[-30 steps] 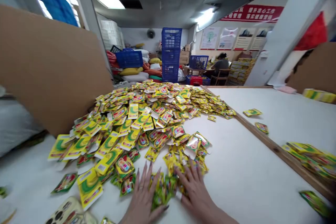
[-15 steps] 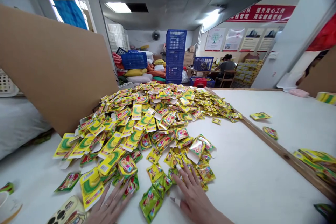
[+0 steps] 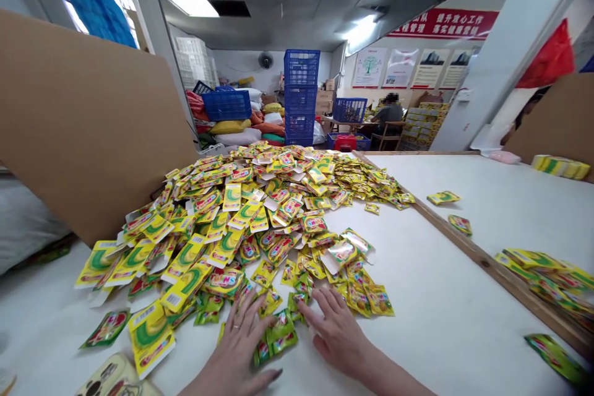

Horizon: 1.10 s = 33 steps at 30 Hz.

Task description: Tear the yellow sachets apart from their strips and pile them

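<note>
Glossy, crinkled green sachets (image 3: 281,330) are found at the near middle of the smooth white table (image 3: 417,272), between the left hand (image 3: 236,341) and right hand (image 3: 338,333). The fingers of both are spread, lightly bent over the sachets. Flat yellow cartons (image 3: 189,255) are heaped beyond, contents hidden. Latticed blue plastic crates (image 3: 301,100) are stacked far off, contents indistinct.

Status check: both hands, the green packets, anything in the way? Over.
Left hand open, fingers spread. Right hand open, fingers slightly bent. Green packets loose between them. Yellow heap crowds the space ahead.
</note>
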Available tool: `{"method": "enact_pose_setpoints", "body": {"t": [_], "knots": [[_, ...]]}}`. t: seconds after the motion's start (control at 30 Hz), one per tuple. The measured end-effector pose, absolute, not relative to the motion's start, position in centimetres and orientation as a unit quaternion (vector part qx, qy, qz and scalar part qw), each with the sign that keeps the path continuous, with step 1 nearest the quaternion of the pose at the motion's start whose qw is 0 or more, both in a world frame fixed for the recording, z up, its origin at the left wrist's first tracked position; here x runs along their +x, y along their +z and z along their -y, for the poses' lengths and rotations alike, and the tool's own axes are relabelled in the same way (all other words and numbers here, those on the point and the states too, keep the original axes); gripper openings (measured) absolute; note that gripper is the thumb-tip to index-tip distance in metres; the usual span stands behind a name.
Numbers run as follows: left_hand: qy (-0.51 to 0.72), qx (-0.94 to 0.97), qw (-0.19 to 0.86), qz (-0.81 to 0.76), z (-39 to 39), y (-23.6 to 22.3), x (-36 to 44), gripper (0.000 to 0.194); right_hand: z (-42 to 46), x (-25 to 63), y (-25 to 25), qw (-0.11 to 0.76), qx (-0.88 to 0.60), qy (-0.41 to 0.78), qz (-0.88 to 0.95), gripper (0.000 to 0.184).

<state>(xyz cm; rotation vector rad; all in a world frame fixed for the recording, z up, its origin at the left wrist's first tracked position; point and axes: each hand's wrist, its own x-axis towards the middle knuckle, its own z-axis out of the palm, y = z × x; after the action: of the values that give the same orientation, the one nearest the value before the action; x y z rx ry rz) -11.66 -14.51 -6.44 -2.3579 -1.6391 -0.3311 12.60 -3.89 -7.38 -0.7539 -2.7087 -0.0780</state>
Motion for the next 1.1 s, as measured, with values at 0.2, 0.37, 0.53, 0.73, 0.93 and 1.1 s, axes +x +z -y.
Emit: {"method": "enact_pose_setpoints", "body": {"t": [0.2,0.37,0.53,0.73,0.93,1.1], "knots": [[-0.134,-0.853,0.094,0.495,14.5,-7.4,-12.9,0.041,1.7,10.4,-5.8,0.186,-0.286,0.012,0.940,0.033],[-0.230,-0.812,0.048,0.535,12.8,-6.2,-14.7,0.033,-0.5,10.0,-4.0,0.247,-0.400,0.025,0.882,0.042],[-0.279,-0.692,0.063,0.663,10.2,-4.2,-14.6,0.036,3.0,9.3,-5.3,0.191,-0.254,0.097,0.943,0.063],[-0.135,-0.778,0.107,0.605,14.0,-4.8,-14.6,0.053,7.3,10.2,-7.4,0.063,-0.035,0.232,0.970,0.049],[-0.087,-0.749,0.216,0.621,16.0,-8.2,-16.1,0.052,6.2,8.4,-4.8,0.054,-0.120,0.230,0.964,0.075],[-0.096,-0.773,0.219,0.587,14.2,-8.6,-16.4,0.050,7.7,8.6,-4.0,0.011,0.031,0.310,0.950,0.046]]}}
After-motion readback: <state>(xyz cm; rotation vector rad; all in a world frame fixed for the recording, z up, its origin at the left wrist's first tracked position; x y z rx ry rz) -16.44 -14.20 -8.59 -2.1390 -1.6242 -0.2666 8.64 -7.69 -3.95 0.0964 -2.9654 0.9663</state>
